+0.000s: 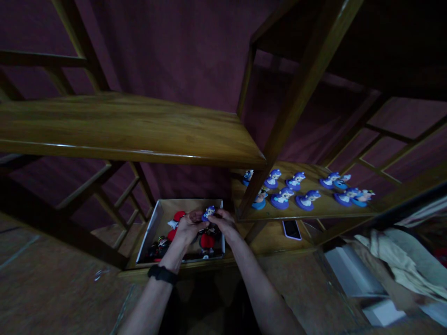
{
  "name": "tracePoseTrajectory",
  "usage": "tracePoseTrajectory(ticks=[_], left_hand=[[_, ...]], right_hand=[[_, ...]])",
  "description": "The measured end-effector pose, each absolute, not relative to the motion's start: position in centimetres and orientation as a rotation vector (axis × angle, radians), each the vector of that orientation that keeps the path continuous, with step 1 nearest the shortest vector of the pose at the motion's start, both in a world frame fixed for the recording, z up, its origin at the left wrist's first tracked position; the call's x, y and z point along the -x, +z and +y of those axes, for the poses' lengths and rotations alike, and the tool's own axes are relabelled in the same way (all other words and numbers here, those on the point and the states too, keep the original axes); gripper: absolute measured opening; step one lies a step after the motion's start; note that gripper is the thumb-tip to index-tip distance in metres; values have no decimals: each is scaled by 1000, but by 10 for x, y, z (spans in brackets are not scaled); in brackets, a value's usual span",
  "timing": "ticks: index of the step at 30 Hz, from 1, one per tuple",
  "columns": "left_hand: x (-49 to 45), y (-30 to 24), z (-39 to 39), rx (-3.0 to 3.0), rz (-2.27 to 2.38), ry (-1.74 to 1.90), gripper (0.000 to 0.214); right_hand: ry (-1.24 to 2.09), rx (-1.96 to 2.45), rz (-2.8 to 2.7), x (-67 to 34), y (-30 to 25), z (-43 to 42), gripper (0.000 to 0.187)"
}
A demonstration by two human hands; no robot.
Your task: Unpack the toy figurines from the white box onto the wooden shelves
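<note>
Between both my hands, just above a shallow cardboard box [148, 237], is a small purple-and-white figurine [208, 213]. My left hand [190, 226] has its fingers closed at the figurine's left side, and a black band circles that wrist. From the other side, the fingers of my right hand [225, 220] pinch it too. Inside the box lie several red, black and white figurines [207, 240], partly hidden under my hands. On the shelf to the right stand several purple-based figurines [282, 198] like the held one, along with a few blue-based ones [260, 199].
A wooden shelf board [132, 130] juts out above the box, and a slanting post [296, 88] rises right of it. A phone [291, 229] lies on the low board at right. White boxes [354, 270] and cloth [387, 256] sit on the floor at far right.
</note>
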State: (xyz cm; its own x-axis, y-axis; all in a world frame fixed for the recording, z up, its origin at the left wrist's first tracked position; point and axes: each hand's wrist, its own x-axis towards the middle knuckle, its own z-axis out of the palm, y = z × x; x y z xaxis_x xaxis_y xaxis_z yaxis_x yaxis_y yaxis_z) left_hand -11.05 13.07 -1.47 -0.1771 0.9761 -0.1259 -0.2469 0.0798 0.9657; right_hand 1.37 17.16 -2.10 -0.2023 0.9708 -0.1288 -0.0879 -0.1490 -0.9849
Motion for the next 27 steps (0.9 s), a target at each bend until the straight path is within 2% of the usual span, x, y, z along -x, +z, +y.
tracePoseTrajectory(ticks=[11,16,27], left_hand=[[110,-11,126,-841,1180,1341,36],[106,-9,127,-791,1228,1440,38],[103,-8,130,-738,1272,1463,42]], right_hand=[[1499,1126,-1350,-24,-26,171,32],[1486,1070,-1280,-21,-34,171,32],[1549,978,-1102,-16,-17,165,19]])
